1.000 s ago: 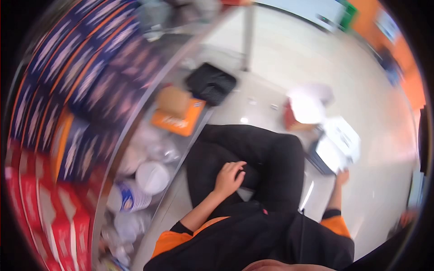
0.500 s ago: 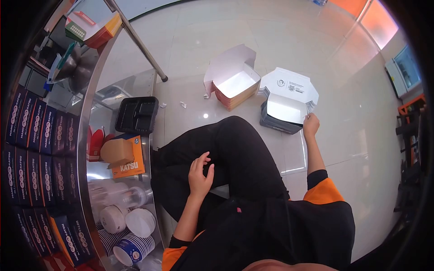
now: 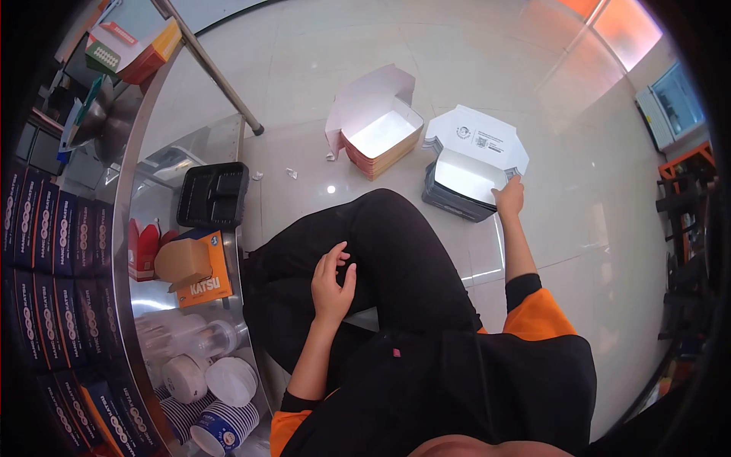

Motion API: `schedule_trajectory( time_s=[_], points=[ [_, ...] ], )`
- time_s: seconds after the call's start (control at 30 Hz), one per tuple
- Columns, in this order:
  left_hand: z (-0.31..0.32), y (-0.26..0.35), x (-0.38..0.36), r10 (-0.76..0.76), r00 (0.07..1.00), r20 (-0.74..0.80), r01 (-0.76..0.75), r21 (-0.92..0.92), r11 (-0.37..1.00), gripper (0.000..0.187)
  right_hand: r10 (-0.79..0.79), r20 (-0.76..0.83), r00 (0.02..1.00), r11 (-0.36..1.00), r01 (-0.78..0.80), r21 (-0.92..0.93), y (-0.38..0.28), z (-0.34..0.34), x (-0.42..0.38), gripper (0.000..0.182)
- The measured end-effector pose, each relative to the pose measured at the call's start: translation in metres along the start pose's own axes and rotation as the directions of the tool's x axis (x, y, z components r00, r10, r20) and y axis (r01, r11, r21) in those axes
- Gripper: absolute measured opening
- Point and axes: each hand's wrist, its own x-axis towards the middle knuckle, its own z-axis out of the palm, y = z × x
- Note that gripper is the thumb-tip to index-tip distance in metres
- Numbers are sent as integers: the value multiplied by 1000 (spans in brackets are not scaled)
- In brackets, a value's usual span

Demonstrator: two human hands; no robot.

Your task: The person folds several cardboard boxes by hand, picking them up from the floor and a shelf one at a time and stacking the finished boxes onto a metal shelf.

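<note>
On the tiled floor stands a nested stack of dark-sided paper food boxes [image 3: 461, 199], white inside, with printed lids [image 3: 484, 139] folded back. My right hand [image 3: 509, 195] is at the stack's near right corner, its thumb at the top box's rim and its fingers round the outer side. My left hand [image 3: 332, 286] hovers over or rests on my black-trousered thigh, holding nothing, fingers loosely curled and thumb apart. Left of the dark stack is another stack of paper boxes [image 3: 378, 145], with brownish-red sides, white insides and raised lids.
Along my left runs a metal shelf [image 3: 228, 164] bearing a black compartment tray [image 3: 212, 195], an orange Katsu box [image 3: 211, 268], clear plastic cups [image 3: 213, 339] and stacked paper cups [image 3: 221, 426]. Dark printed boxes [image 3: 61, 320] fill the far left. White scraps [image 3: 292, 174] lie on the floor.
My view has shifted slightly, so everything sits further left. My right thumb has moved onto the near rim of the top dark box. My left hand keeps its pose.
</note>
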Motion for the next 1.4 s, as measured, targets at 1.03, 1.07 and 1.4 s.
schedule_trajectory(
  time_s=[1.03,1.07,1.4],
  points=[
    [6,-1,2,-25,999,40,26,-32,999,42,-142,66,988,988,138,66,11,-8,-32,15],
    [4,-2,1,-29,999,36,30,-29,999,42,-129,65,990,990,125,68,9,-9,-32,15],
    [5,-2,4,-38,999,27,39,-32,999,41,-180,-299,937,884,288,368,-24,-54,-38,7]
  ],
)
